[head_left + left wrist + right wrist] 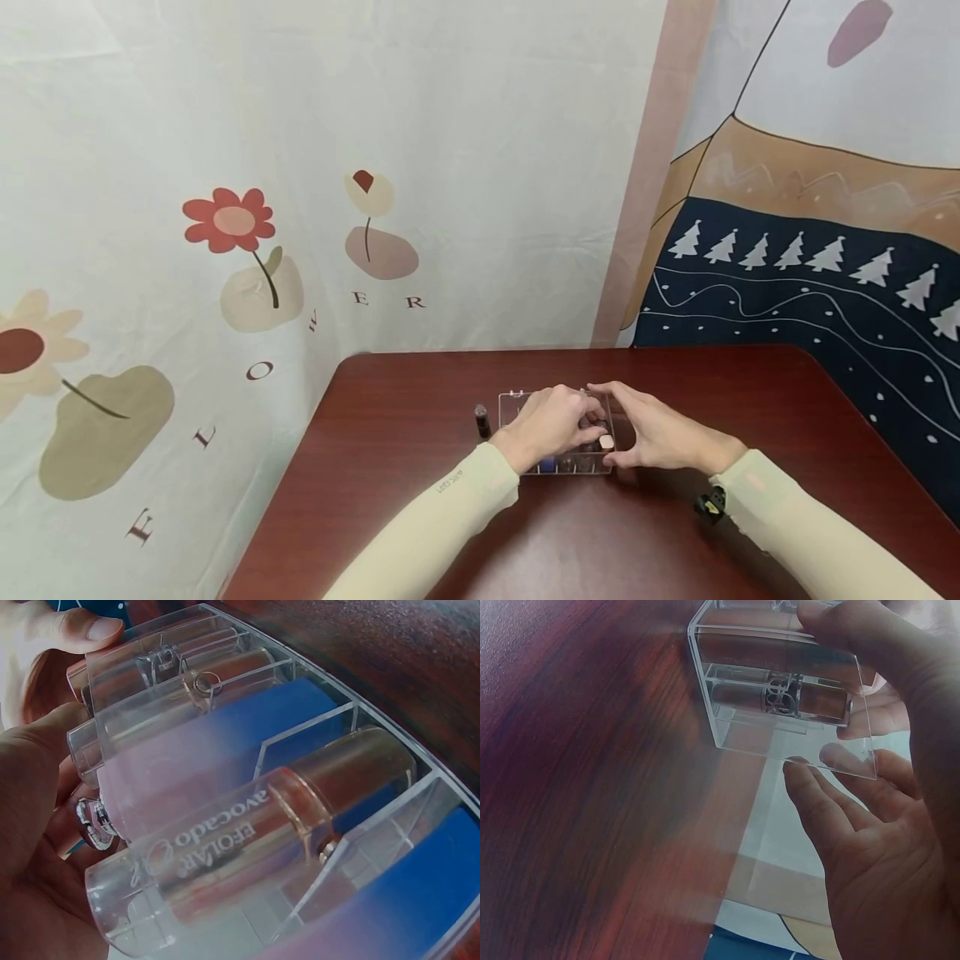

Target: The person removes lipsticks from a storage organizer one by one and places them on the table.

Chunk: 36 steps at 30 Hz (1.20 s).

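A clear divided organizer [501,410] stands on the table, with several lip gloss tubes upright in its compartments. My left hand [551,421] reaches over it, thumb and fingers pinching a lip gloss tube [79,679] at its right end, largely hidden by the fingers. Close to the left wrist view stand a clear tube lettered "EFOLAR avocado" [217,851] and a pink-and-blue tube [217,742]. With thumb in front and fingers behind, my right hand [663,429] holds the organizer's right end. Beside its thumb shows a whitish cap [606,442].
A dark tube with a clear top [482,422] stands on the table just left of the organizer. The reddish-brown table [390,467] ends at a printed curtain [487,208] behind. A dark band [709,505] is on my right wrist.
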{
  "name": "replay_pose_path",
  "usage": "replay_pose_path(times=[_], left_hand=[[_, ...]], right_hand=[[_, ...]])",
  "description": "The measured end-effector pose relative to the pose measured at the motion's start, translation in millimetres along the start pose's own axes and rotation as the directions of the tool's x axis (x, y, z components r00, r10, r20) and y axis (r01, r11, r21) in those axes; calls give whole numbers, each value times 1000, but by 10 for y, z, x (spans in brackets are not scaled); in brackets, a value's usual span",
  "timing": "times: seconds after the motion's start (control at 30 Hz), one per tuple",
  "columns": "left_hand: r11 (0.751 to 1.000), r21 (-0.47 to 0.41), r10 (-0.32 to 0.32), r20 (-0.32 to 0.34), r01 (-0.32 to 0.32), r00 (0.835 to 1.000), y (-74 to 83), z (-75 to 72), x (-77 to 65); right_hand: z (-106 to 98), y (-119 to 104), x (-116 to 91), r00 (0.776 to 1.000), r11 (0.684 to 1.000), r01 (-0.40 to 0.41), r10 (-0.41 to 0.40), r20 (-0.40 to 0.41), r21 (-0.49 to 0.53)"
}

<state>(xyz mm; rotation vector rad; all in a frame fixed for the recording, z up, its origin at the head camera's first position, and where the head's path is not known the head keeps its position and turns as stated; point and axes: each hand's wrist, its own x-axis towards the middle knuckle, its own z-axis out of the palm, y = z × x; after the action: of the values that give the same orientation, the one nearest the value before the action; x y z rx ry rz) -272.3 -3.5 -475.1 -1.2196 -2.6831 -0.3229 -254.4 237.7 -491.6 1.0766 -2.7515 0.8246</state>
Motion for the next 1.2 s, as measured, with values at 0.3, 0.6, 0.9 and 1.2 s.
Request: replay_pose_path(times=[0.3, 0.6, 0.9, 1.2], left_hand=[[1000, -12, 2, 4, -2, 1000, 7, -10, -22], [992, -122, -28, -5, 27, 1000, -18, -76, -68], [995, -102, -11, -50, 6, 999, -55, -116, -122], [989, -147, 12, -108, -28, 994, -82, -225, -199]], right_hand=[[6, -6, 2, 1000, 1000, 2, -2, 3, 0], [5, 3, 8, 999, 999, -31, 30, 18, 17], [10, -6, 1, 999, 996, -31, 28, 40, 84], [10, 8, 5, 1000, 999, -19, 19, 16, 32]])
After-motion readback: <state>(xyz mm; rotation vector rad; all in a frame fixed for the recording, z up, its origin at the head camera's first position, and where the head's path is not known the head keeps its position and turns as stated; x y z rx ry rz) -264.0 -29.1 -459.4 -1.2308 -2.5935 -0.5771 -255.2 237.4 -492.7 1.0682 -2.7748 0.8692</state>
